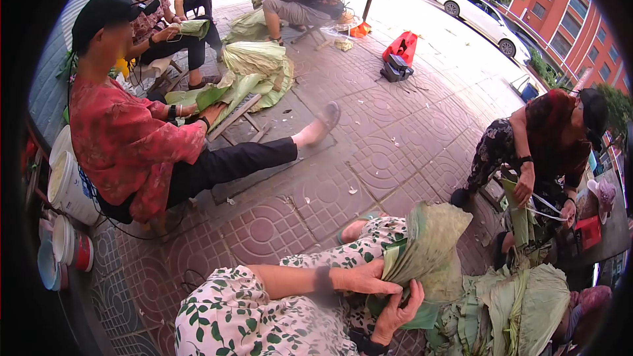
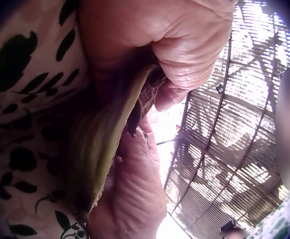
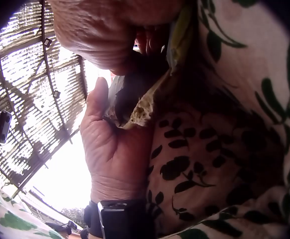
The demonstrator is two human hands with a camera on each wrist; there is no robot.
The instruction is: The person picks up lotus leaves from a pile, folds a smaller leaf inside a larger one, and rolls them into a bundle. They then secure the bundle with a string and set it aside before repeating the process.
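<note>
A thick bundle of large, folded, dull green leaves (image 1: 432,244) stands tilted over my lap. My left hand (image 1: 366,278) grips its lower edge, fingers lying along the leaves. Just below, my right hand (image 1: 399,313) holds the same lower end, partly behind it. In the left wrist view, the left hand (image 2: 160,40) curls over the yellowish-green leaf edge (image 2: 110,134), and the right hand (image 2: 137,189) meets it from below. The right wrist view has the right hand (image 3: 110,30) at the top and the left hand (image 3: 112,149) under the frayed leaf ends (image 3: 145,107).
A heap of leaves (image 1: 494,310) lies right of my knees. At the right a person (image 1: 547,138) handles a white strip by more leaves. Left, a person in red (image 1: 135,138) sits by white buckets (image 1: 69,188). Another leaf pile (image 1: 257,69) lies beyond on the paving (image 1: 389,138).
</note>
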